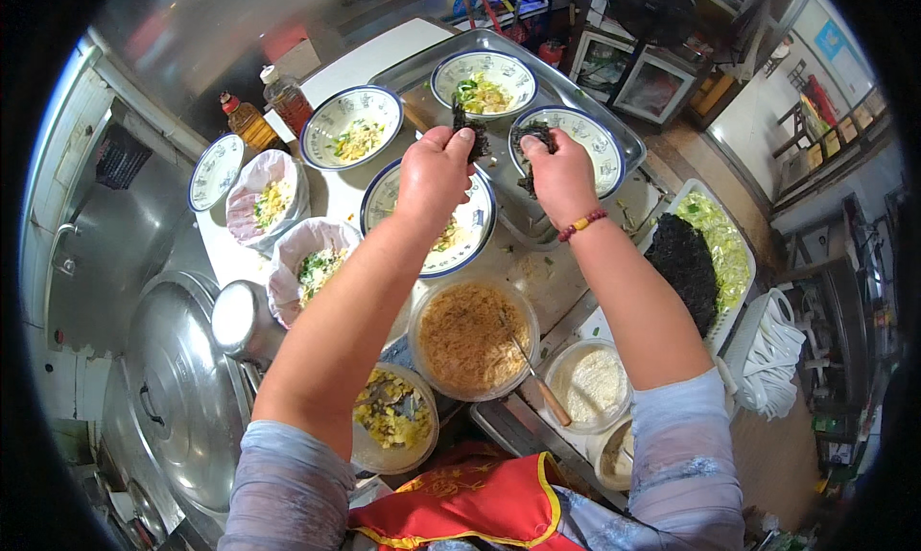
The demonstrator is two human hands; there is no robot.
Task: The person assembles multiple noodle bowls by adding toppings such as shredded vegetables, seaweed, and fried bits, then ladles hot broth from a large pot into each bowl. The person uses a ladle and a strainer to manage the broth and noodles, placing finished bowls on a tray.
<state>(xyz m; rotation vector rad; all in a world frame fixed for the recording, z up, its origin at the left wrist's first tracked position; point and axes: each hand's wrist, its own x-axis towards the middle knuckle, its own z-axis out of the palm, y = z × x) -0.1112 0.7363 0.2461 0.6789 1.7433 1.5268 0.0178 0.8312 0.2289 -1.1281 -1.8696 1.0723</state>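
Note:
My left hand (437,175) pinches a piece of dark dried seaweed (478,145) between thumb and fingers. A second seaweed piece (531,129), torn-looking at its edges, is gripped in my right hand (565,173). Both hands hang above blue-rimmed bowls. Beyond them, the far bowl (514,76) holds chopped greens and pale bits. Under my right hand is another bowl (603,148), its contents partly hidden. The middle bowl (381,206), with pale bits inside, lies partly behind my left hand. To the right, a large dark seaweed sheet (683,263) rests over a basket of shredded greens (727,245).
Nearer me stand a tub of brown shreds (468,335) with a wooden-handled spoon (550,400), a tub of white powder (590,382) and a tub of chopped pickles (392,414). Left are plastic-lined bowls (241,206), bottles (286,98) and a large lidded pot (183,393). A metal tray (619,119) supports the far bowls.

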